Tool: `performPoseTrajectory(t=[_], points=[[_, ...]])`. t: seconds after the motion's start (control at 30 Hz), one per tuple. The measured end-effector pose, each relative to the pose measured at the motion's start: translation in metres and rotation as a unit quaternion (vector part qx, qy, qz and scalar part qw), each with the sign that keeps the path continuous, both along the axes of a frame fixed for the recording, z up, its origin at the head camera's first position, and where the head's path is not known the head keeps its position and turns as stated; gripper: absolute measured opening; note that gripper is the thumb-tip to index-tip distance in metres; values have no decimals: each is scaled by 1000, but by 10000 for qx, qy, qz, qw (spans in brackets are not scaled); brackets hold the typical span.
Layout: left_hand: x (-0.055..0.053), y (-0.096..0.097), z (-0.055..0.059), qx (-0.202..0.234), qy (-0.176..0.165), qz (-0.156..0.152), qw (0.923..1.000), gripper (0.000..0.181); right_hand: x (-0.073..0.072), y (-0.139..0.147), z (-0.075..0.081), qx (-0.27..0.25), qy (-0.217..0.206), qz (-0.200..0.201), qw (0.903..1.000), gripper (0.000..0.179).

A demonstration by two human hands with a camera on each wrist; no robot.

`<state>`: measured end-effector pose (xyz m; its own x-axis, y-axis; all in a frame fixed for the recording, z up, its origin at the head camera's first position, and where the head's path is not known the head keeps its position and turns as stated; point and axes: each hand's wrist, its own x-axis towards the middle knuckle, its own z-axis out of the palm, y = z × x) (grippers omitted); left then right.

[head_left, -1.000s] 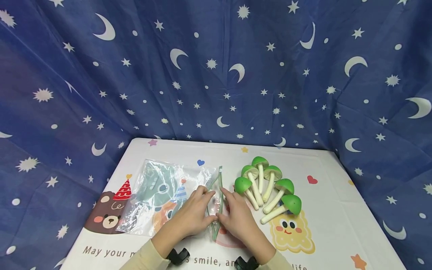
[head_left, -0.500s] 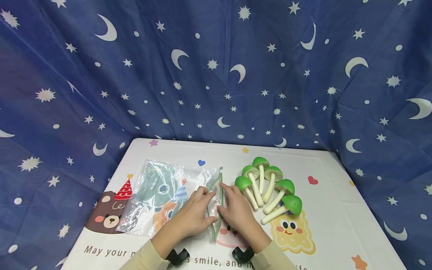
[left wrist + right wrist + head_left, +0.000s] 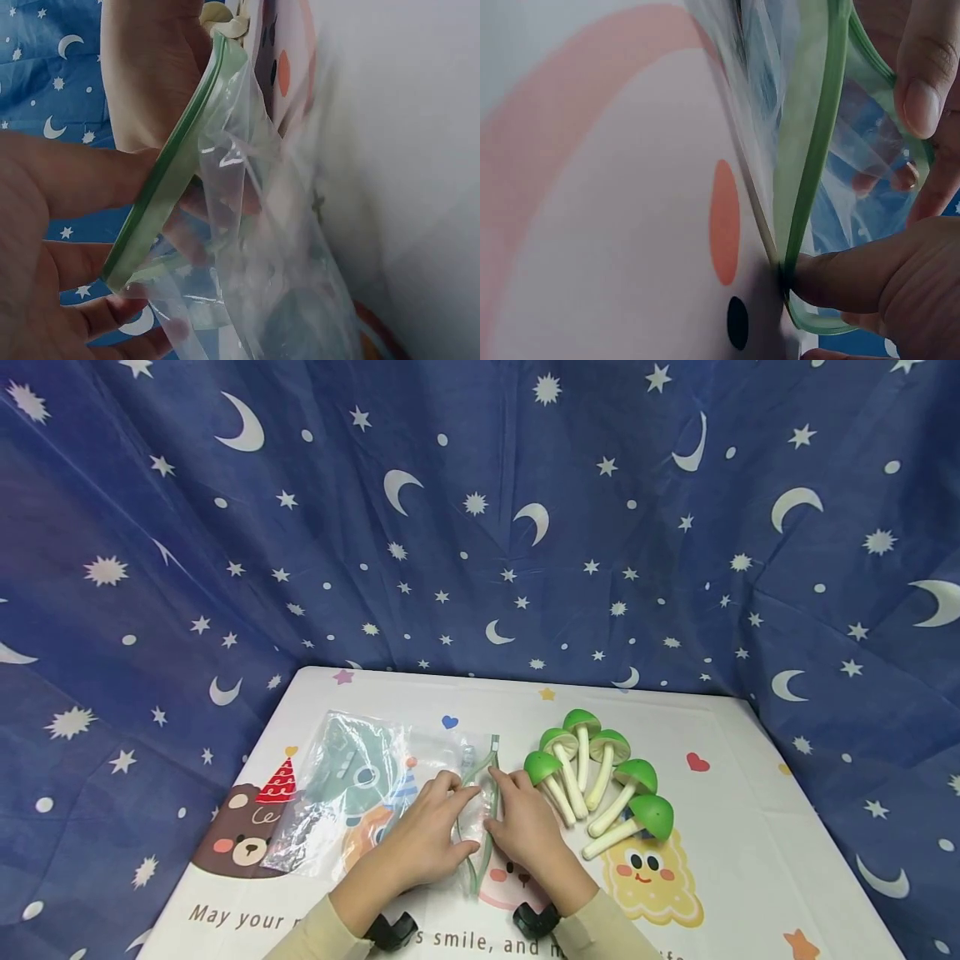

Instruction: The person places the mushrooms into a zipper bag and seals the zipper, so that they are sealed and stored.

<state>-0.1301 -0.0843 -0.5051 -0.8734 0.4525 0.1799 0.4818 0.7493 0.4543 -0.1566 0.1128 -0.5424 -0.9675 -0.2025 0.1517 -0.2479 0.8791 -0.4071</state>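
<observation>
A clear zip bag point(image 3: 315, 818) with a green zip strip point(image 3: 161, 176) lies flat on the table, its mouth toward the right and parted. My left hand point(image 3: 423, 835) pinches the near-left edge of the mouth, thumb on the strip and fingers curled at its other side. My right hand point(image 3: 528, 827) holds the opposite edge; its thumb point(image 3: 847, 281) presses the green strip from inside the mouth. A gap shows between the two green strips. Just right of my right hand lie several mushrooms point(image 3: 633, 777) with green caps and cream stems.
The white table cover point(image 3: 750, 843) has printed cartoon faces, hearts, stars and lettering. A blue curtain point(image 3: 450, 527) with moons and stars hangs along the table's back and sides. A black wrist strap point(image 3: 536, 920) sits on each wrist.
My right hand has shifted slightly up and away from the left thumb, so the thumbs no longer meet. The bag's mouth stands wider. The mushrooms have stayed put.
</observation>
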Motion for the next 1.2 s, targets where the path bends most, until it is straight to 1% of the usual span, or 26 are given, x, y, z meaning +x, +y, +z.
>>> performPoseTrajectory(t=[0.23, 0.47, 0.7, 0.77, 0.83, 1.03, 1.2], points=[[0, -2, 5, 84, 147, 113, 9998, 74, -1, 0, 3, 38, -222, -60, 9997, 85], [-1, -5, 8, 131, 382, 165, 9990, 76, -2, 0, 4, 33, -313, -62, 9995, 85], [-3, -7, 10, 99, 922, 83, 9957, 75, -4, 1, 2, 59, -317, -48, 9995, 86], [-3, -8, 10, 86, 976, 62, 9952, 75, -4, 1, 2, 53, -326, -49, 9994, 86], [-2, -8, 10, 48, 847, 71, 9964, 75, -4, 1, 2, 53, -344, -59, 9994, 87], [-2, -9, 9, 53, 238, 105, 9996, 74, -4, 0, 3, 59, -397, -77, 9992, 87], [-2, -9, 6, 64, 65, 136, 9999, 74, -4, 0, 3, 41, -412, -74, 9991, 87]])
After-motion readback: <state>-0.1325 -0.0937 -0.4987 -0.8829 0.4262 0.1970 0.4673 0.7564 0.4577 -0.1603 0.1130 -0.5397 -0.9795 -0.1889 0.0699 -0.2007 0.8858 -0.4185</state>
